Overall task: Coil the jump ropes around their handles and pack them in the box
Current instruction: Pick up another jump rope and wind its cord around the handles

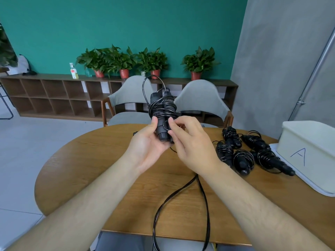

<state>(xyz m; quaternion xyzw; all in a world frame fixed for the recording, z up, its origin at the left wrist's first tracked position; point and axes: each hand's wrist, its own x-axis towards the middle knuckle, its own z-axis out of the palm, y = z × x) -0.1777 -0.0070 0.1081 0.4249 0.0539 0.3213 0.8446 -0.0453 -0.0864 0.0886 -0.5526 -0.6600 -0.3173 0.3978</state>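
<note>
My left hand (148,142) grips the lower end of a black jump rope's two handles (161,113), held upright above the round wooden table (87,160). Rope is wound in several turns round the handles' middle. My right hand (188,142) pinches a small loop of the black rope against the handles. A long slack loop of the same rope (163,205) hangs down over the table's near edge. Several coiled black jump ropes (243,153) lie on the table to the right. The white box (308,151), marked with an "A", stands at the far right.
The white box stands on a white lid or tray (297,175). Two grey chairs (201,100) face the table's far side. A low wooden shelf (54,95) with potted plants and a bottle lines the green wall.
</note>
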